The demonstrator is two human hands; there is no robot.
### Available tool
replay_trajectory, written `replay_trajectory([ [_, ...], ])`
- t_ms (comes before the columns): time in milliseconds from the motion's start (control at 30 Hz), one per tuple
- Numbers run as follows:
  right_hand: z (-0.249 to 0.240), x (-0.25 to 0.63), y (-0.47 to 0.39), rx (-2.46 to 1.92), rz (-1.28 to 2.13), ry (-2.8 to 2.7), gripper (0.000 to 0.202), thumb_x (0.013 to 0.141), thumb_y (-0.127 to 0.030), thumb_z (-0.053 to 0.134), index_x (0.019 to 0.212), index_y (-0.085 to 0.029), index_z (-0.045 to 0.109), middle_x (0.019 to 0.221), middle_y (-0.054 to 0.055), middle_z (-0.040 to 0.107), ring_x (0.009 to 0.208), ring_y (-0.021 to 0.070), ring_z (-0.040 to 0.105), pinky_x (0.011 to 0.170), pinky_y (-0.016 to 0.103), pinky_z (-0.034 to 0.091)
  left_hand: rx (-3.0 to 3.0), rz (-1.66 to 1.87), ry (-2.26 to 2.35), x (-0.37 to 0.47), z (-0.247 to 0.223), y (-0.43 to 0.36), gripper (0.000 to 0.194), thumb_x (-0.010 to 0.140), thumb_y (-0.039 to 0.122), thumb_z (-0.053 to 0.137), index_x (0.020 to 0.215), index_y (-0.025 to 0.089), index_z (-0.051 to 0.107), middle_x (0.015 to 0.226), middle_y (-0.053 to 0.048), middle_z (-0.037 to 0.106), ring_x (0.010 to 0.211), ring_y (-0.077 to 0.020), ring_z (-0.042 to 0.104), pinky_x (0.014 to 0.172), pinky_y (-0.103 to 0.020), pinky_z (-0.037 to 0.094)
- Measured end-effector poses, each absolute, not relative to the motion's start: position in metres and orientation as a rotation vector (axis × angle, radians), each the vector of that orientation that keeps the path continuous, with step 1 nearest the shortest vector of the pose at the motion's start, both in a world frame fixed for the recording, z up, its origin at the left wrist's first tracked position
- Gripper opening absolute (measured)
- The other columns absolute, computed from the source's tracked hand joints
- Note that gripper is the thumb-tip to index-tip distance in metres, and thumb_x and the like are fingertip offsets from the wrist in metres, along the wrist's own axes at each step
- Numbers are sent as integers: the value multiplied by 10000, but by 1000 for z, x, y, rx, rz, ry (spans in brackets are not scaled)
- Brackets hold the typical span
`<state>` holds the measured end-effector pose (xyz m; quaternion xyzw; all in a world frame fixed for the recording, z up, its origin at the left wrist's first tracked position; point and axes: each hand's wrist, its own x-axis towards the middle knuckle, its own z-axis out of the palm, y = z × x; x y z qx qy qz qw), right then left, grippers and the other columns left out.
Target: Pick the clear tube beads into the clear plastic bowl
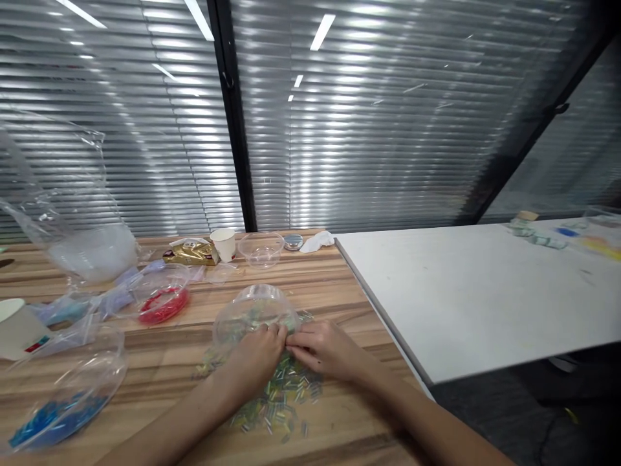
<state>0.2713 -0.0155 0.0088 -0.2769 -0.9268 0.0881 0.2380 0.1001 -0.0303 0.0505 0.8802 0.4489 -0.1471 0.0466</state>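
My left hand [259, 353] and my right hand [327, 348] meet at the near right edge of a clear plastic bowl [259, 294] on the wooden table. Both have their fingers bent and pressed together, fingertips nearly touching. What lies between the fingertips is hidden or too small to make out. Loose green and yellowish tube-shaped beads [279, 404] are strewn below and around the hands, and more greenish pieces show through the bowl. The left forearm covers part of the scattered pieces.
At left, clear bowls hold blue pieces [63, 417] and red pieces [163, 304]. Behind stand a paper cup [224, 244], a gold tissue pack [191, 251], another clear bowl [262, 249] and a crumpled tissue [317, 241]. A white table [466, 291] adjoins on the right.
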Motion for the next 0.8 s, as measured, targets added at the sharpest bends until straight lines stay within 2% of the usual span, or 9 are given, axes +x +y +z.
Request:
replay_trajectory([
  [200,8,272,-14,-760,249,-2530,178,894,-195,484,898,-184,661,742,30,664,628,131,582,575,209,377,2710,-386,1281,94,53,-29,304,804,10,337,997,103,553,988,-167,615,876,-283,603,740,-380,477],
  [467,13,272,-12,-775,322,-2506,177,895,-191,494,913,-194,671,795,21,687,676,133,609,598,205,381,2609,-357,1257,78,72,-21,242,886,147,350,1006,113,557,1009,-155,641,924,-266,615,776,-350,455],
  [800,9,275,-11,-788,309,-2499,187,909,-198,473,898,-186,659,786,18,682,659,128,595,600,212,376,2599,-413,1277,79,82,-18,248,886,169,385,1029,104,576,1023,-144,650,920,-263,623,753,-322,451],
])
